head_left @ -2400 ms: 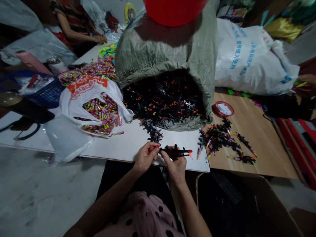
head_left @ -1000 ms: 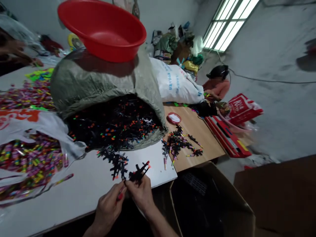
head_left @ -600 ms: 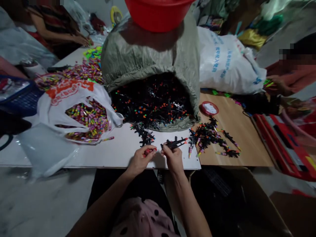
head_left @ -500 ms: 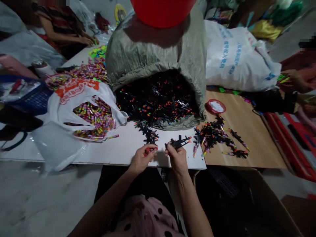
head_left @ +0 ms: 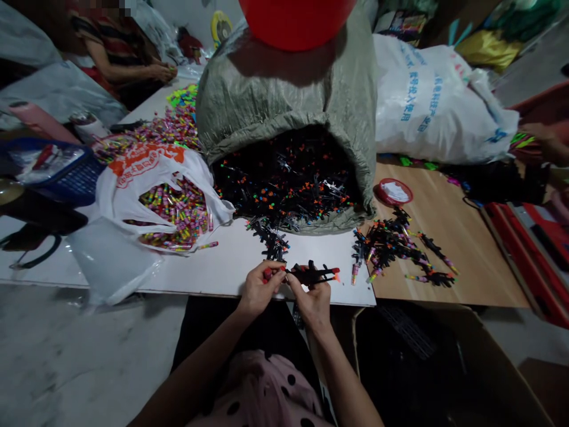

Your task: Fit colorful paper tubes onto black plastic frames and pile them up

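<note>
My right hand (head_left: 316, 303) is closed round a black toy gun (head_left: 316, 275) with an orange-red muzzle tip pointing right. Small red pieces (head_left: 267, 273) show in the closed fingers of my left hand (head_left: 258, 292); their kind is too small to make out. The fingertips of my left hand meet the rear end of the toy gun. Just behind my hands lies a small heap of black toy guns (head_left: 272, 240), spilling from the mouth of a big grey-green sack (head_left: 284, 89). To the right, more toy guns with colourful tubes attached (head_left: 386, 246) lie piled.
A white plastic bag (head_left: 111, 190) full of colourful tubes stands left, beside a clear bag (head_left: 111, 261) and a blue basket (head_left: 80, 172). A red bowl (head_left: 297, 24) hangs over the sack. Right are a small red basket (head_left: 393, 193) and a white sack (head_left: 440, 101). Co-workers sit at both sides.
My right hand has brought the toy gun left, and its rear end now touches my left fingertips. The view has shifted slightly.
</note>
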Demonstrator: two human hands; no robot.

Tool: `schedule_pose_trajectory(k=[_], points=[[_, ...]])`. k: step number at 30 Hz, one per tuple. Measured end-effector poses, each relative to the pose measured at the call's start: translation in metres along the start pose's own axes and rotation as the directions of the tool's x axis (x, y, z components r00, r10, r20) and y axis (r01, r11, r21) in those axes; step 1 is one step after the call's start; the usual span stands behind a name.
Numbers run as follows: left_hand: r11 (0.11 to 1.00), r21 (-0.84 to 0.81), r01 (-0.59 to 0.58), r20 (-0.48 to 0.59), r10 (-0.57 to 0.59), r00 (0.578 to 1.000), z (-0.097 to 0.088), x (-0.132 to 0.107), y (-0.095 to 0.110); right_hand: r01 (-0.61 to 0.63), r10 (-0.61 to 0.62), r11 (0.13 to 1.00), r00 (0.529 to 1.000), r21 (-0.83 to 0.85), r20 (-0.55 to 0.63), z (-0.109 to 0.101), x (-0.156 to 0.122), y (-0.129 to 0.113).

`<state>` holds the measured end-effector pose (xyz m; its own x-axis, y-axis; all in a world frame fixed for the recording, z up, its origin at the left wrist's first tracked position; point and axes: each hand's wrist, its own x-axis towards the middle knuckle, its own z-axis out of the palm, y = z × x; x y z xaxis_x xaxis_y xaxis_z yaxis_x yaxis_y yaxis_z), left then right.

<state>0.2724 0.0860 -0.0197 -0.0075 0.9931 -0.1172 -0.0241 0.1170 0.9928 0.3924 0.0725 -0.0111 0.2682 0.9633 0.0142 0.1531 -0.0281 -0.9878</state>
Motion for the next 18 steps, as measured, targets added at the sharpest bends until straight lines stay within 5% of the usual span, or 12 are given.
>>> schedule_pose_trajectory(k=[5,9,12,15,18], points=[[0.905,0.343,-0.251,0.048,0.250,0.967,-0.005,-0.004,-0.009,-0.166,0.164,0.975,0.986,0.151,0.027,0.002,0.000,-0.004],[0.653,0.545,-0.526,0.232,0.485,0.843,-0.009,-0.007,-0.021,-0.286,0.275,0.924,0.958,0.256,0.077,0.004,0.000,-0.002],[0.500,0.622,-0.602,0.325,0.535,0.780,-0.011,-0.009,-0.032,-0.316,0.313,0.907,0.948,0.277,0.055,0.006,-0.001,0.001],[0.431,0.672,-0.602,0.360,0.520,0.774,-0.011,-0.011,-0.039,-0.305,0.317,0.916,0.949,0.259,-0.003,0.009,-0.002,0.005],[0.514,0.667,-0.539,0.327,0.448,0.832,-0.011,-0.013,-0.040,-0.343,0.348,0.902,0.937,0.262,0.027,0.012,-0.002,0.011]])
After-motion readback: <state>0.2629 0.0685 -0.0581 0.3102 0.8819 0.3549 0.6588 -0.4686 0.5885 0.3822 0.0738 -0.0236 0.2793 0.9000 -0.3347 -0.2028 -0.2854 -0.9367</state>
